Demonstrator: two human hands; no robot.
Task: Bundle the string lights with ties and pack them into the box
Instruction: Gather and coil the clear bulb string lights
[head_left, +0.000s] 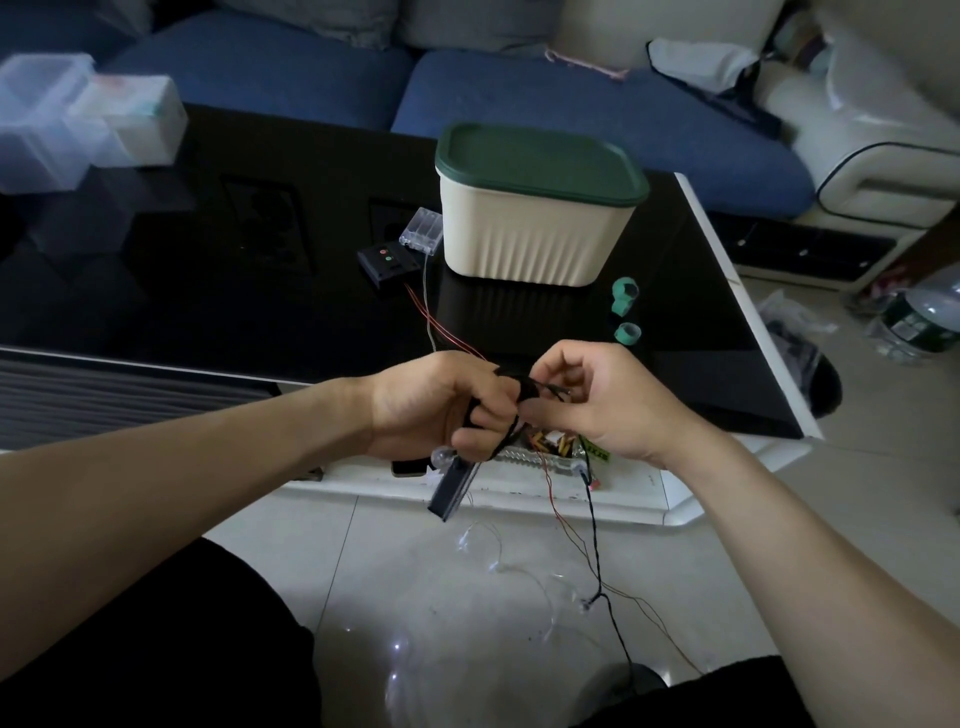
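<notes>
My left hand (434, 402) grips a coil of black string-light wire (511, 415) in front of the table's near edge, and a dark battery case (452, 493) hangs below its fingers. My right hand (592, 400) pinches the same wire just right of the coil. The loose black end (597, 561) trails down to the floor with small clear bulbs. The cream ribbed box (530, 228) with a dark green lid (540, 158) stands shut on the black table (208, 270). Two green tie rolls (626, 312) lie to its right.
A black switch unit (388, 258) and a clear battery holder (422, 230) with red and silver wires lie left of the box. Clear plastic containers (78, 119) stand at the far left. A blue sofa (519, 88) runs behind; a water bottle (914, 317) lies on the floor to the right.
</notes>
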